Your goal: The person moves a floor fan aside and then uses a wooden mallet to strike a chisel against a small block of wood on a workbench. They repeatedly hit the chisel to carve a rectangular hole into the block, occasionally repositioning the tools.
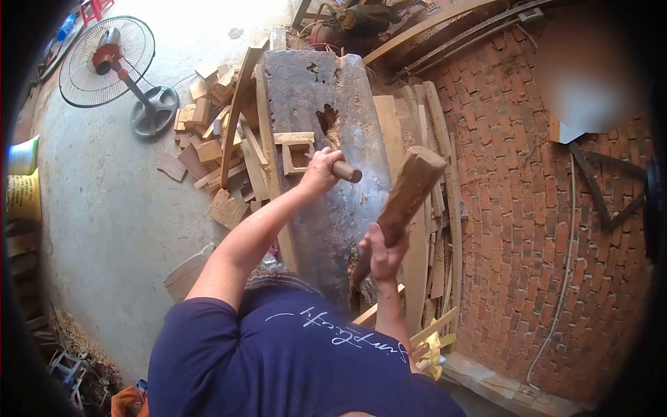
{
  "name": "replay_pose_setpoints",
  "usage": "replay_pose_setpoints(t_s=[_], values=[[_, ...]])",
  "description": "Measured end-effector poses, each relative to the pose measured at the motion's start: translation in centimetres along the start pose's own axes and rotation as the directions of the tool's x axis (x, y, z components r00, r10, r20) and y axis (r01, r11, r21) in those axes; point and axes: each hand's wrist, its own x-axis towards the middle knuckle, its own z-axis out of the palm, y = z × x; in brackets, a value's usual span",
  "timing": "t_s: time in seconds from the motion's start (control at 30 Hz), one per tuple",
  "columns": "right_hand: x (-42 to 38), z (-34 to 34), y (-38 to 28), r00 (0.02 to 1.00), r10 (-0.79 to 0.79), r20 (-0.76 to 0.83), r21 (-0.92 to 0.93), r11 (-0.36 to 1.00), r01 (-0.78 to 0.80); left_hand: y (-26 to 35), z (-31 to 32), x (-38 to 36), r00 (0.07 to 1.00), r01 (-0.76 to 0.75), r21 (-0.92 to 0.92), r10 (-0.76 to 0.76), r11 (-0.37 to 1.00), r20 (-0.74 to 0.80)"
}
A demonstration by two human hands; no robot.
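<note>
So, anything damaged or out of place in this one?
Yes: the big worn wooden block has a ragged hole gouged in its top, near the small wooden frame. Offcuts lie scattered on the concrete floor beside it.

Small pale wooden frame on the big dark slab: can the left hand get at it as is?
Probably yes. The left hand hovers right beside the small pale wooden frame with nothing between them, but its grip is shut on a round wooden handle.

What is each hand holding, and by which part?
The left hand grips a chisel by its wooden handle, set over a wooden frame. The right hand holds a wooden mallet raised, gripped low on its shaft.
</note>
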Motion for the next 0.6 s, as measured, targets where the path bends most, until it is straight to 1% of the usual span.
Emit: replay_pose_setpoints(t_s=[0.03, 0.07, 0.1, 0.13, 0.17, 0.2, 0.23, 0.27, 0.33, 0.37, 0.4, 0.47, 0.5, 0.53, 0.6], values=[[0.8, 0.2, 0.6, 0.988, 0.125, 0.085, -0.083, 0.989, -0.118, 0.2, -0.3, 0.4, 1.000, 0.013, -0.018, -0.014, 1.000, -0.021], [1.7, 0.2, 1.1, 0.954, 0.254, 0.159, -0.177, 0.958, -0.225, 0.8, -1.1, 0.9, 1.000, 0.025, -0.037, -0.026, 0.999, -0.009], [2.2, -0.1, 1.5, 0.918, 0.343, 0.200, -0.160, 0.936, -0.315, 0.1, -0.9, 1.3, 0.996, 0.085, -0.066, -0.086, 0.994, -0.015], [2.4, -0.7, 1.2, 0.920, 0.339, 0.199, -0.157, 0.937, -0.311, -0.7, -1.0, 2.2, 0.990, 0.138, -0.094, -0.141, 0.986, -0.025], [2.3, -1.3, 0.5, 0.924, 0.338, 0.181, -0.123, 0.940, -0.319, -1.6, -1.6, 3.1, 0.982, 0.188, -0.200, -0.186, 0.962, 0.026], [2.0, -1.6, -0.2, 0.927, 0.340, 0.158, -0.087, 0.940, -0.330, -1.1, -2.6, 3.6, 0.968, 0.250, -0.370, -0.245, 0.895, 0.060], [1.6, -1.7, -1.0, 0.946, 0.295, 0.131, -0.056, 0.955, -0.290, -1.7, -3.3, 4.5, 0.963, 0.269, -0.446, -0.248, 0.854, 0.107], [1.2, -1.8, -1.5, 0.945, 0.303, 0.124, -0.053, 0.953, -0.299, -2.4, -3.8, 4.7, 0.956, 0.294, -0.517, -0.248, 0.804, 0.158], [0.9, -2.0, -2.7, 0.943, 0.302, 0.136, -0.036, 0.953, -0.300, -1.3, -5.1, 4.2, 0.946, 0.325, -0.477, -0.278, 0.817, 0.169], [0.6, -1.6, -3.8, 0.938, 0.311, 0.150, -0.050, 0.950, -0.307, -0.1, -6.1, 3.7, 0.909, 0.417, -0.386, -0.366, 0.823, 0.202], [0.2, -1.4, -3.6, 0.939, 0.312, 0.147, -0.050, 0.950, -0.308, -1.0, -5.9, 3.5, 0.908, 0.418, -0.386, -0.365, 0.822, 0.205], [-0.8, -0.6, -2.9, 0.976, 0.177, 0.126, 0.057, 0.981, -0.185, -3.3, -4.9, 2.5, 0.934, 0.333, -0.178, -0.298, 0.926, 0.200], [-0.6, -0.1, -1.7, 0.985, 0.068, 0.161, 0.066, 0.995, -0.079, -3.6, -4.5, 2.4, 0.933, 0.335, -0.179, -0.298, 0.925, 0.203], [-0.6, 0.6, -1.0, 0.993, 0.027, 0.113, -0.009, 1.000, -0.026, -4.0, -4.1, 2.4, 0.945, 0.298, -0.260, -0.246, 0.919, 0.216], [1.0, 1.6, 0.0, 0.977, 0.107, 0.187, -0.251, 0.966, -0.058, -3.6, -3.7, 2.2, 0.965, 0.223, -0.420, -0.137, 0.880, 0.225]])
